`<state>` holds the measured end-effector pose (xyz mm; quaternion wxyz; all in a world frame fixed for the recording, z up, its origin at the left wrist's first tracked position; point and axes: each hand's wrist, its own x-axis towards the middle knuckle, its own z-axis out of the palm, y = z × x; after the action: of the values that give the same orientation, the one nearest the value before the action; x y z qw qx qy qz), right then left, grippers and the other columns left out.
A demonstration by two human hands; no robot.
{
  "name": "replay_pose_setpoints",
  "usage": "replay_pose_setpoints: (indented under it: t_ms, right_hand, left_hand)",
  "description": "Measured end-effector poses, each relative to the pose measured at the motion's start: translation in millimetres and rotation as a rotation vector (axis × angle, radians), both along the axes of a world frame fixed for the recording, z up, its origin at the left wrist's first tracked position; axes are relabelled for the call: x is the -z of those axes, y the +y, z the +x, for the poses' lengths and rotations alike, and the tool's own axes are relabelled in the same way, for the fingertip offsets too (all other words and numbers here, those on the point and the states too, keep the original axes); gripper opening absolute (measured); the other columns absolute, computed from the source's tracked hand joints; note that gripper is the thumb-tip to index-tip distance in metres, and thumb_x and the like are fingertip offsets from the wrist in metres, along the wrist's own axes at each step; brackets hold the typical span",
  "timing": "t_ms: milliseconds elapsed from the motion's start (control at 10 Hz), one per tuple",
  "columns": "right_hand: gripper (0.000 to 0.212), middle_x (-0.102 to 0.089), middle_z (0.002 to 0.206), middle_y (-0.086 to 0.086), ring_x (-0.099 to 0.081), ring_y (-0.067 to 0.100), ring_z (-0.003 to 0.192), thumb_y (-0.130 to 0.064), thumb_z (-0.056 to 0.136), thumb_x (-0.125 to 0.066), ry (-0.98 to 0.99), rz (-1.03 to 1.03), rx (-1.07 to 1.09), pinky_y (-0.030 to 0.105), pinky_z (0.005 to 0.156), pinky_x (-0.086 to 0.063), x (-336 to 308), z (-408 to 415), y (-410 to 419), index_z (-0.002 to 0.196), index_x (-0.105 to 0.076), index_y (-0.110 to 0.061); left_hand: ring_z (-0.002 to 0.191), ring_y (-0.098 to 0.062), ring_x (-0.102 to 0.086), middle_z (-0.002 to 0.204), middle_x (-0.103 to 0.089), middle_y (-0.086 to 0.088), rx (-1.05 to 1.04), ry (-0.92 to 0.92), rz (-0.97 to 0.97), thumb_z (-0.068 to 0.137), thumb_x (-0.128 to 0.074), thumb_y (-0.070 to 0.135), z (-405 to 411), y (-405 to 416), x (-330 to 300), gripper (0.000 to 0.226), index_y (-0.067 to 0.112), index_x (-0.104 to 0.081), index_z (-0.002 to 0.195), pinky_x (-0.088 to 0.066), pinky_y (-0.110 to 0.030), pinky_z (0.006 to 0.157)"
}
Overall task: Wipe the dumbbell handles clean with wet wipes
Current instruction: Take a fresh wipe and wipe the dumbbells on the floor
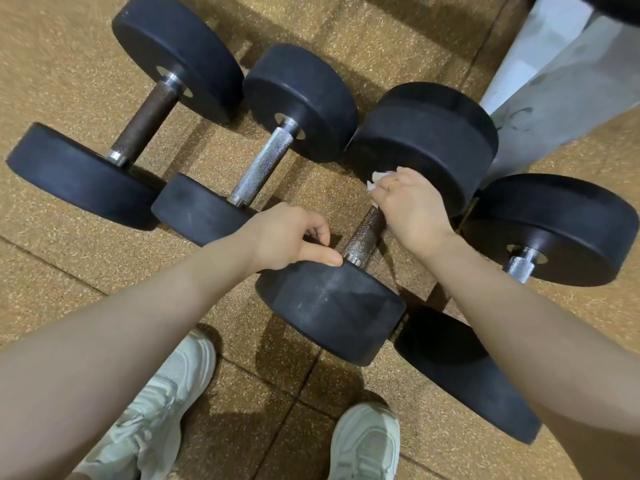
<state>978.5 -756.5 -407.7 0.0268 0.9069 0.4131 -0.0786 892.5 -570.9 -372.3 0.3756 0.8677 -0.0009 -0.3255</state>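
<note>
Several black dumbbells lie side by side on the floor. My right hand (410,207) wraps around the upper part of the third dumbbell's rusty knurled handle (363,237), gripping a white wet wipe (377,177) that peeks out above the fingers. My left hand (289,237) rests on the near weight head (329,310) of that dumbbell, thumb on its top edge and fingers curled over its inner side. To the left lie a dumbbell with a shiny steel handle (263,164) and one with a dark brown handle (147,124). A fourth dumbbell's handle (519,266) shows at the right, partly behind my right forearm.
The floor is tan speckled rubber tiling (69,71). My two white sneakers (162,403) stand at the bottom of the view. A white-grey panel or frame (547,74) rises at the top right, close behind the right dumbbells.
</note>
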Motion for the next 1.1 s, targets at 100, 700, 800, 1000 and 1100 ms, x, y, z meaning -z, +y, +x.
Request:
replay_pose_setpoints:
  t_ms: [100, 700, 800, 1000, 1100]
  right_hand:
    - [0.026, -0.071, 0.078, 0.007, -0.068, 0.027, 0.082, -0.009, 0.08, -0.047, 0.043, -0.061, 0.006, 0.034, 0.082, -0.054, 7, -20, -3, 0.082, -0.073, -0.009]
    - [0.04, -0.049, 0.135, 0.007, -0.042, 0.019, 0.124, -0.006, 0.094, -0.043, 0.496, 0.144, 0.245, 0.023, 0.101, -0.033, -8, -58, -31, 0.131, -0.052, -0.016]
    - [0.039, -0.05, 0.132, 0.01, -0.044, 0.021, 0.122, -0.006, 0.093, -0.041, 0.441, 0.14, 0.078, 0.023, 0.097, -0.032, -14, -55, -35, 0.129, -0.055, -0.012]
    - [0.035, -0.069, 0.1, 0.021, -0.062, 0.04, 0.09, 0.007, 0.075, -0.048, 0.117, 0.458, 0.49, 0.031, 0.083, -0.048, 3, -26, -28, 0.1, -0.071, -0.002]
    - [0.042, -0.072, 0.087, 0.018, -0.066, 0.036, 0.076, 0.019, 0.06, -0.052, 0.13, 0.504, 0.351, 0.038, 0.067, -0.057, 10, -45, -26, 0.087, -0.074, -0.003]
  left_hand:
    - [0.097, -0.009, -0.051, 0.091, -0.057, 0.011, 0.012, -0.017, -0.002, 0.071, -0.068, 0.048, 0, -1, 0, 0.037, 0.019, -0.066, 0.094, -0.04, -0.031, 0.091]
    - [0.1, -0.015, -0.057, 0.097, -0.064, 0.003, 0.005, -0.036, -0.015, 0.07, -0.069, 0.045, -2, 0, 4, 0.029, 0.022, -0.063, 0.086, -0.041, -0.031, 0.093]
    - [0.102, -0.013, -0.056, 0.101, -0.064, 0.003, 0.032, -0.009, -0.005, 0.07, -0.067, 0.049, 0, 0, 3, 0.032, 0.023, -0.063, 0.088, -0.041, -0.032, 0.094]
    - [0.101, -0.011, -0.053, 0.101, -0.062, 0.004, 0.063, -0.03, 0.02, 0.073, -0.066, 0.048, 0, 1, 3, 0.029, 0.024, -0.062, 0.088, -0.038, -0.027, 0.09]
    - [0.098, -0.008, -0.051, 0.097, -0.061, 0.007, 0.066, -0.031, 0.015, 0.074, -0.067, 0.046, 0, 1, 3, 0.027, 0.024, -0.062, 0.087, -0.035, -0.023, 0.086]
